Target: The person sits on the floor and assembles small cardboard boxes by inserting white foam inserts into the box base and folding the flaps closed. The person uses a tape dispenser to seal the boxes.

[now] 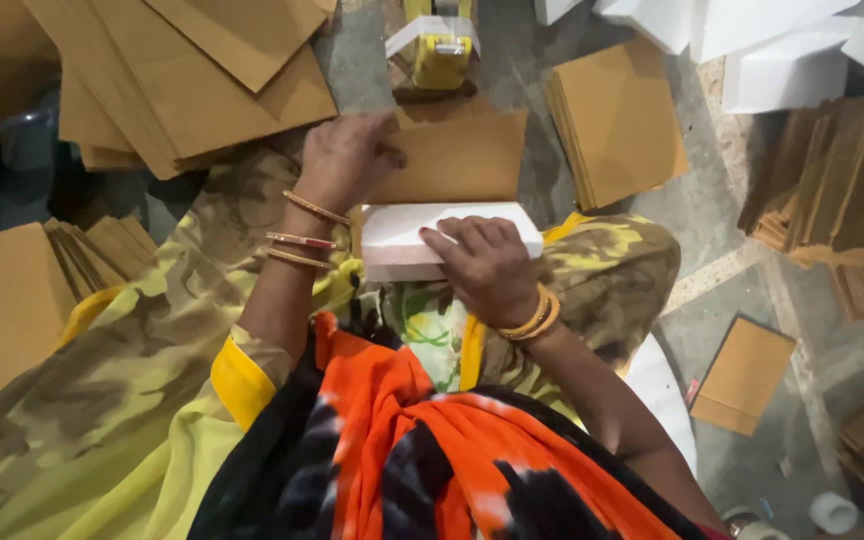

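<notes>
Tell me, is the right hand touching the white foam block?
Touching. The head view shows the right hand lying flat on top of the white foam block, fingers spread across its upper face with no gap.

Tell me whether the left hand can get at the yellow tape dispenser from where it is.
Probably yes. The left hand rests on the brown cardboard sheet, and the yellow tape dispenser stands just beyond that sheet's far edge, with nothing between them.

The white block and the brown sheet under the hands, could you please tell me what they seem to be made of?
White block, under the right hand: probably foam such as polystyrene, matte, going by its thick, bright white slab shape.
Brown sheet, under the left hand: likely cardboard or stiff paperboard, dull tan and flat, matching the stacks around.
</notes>
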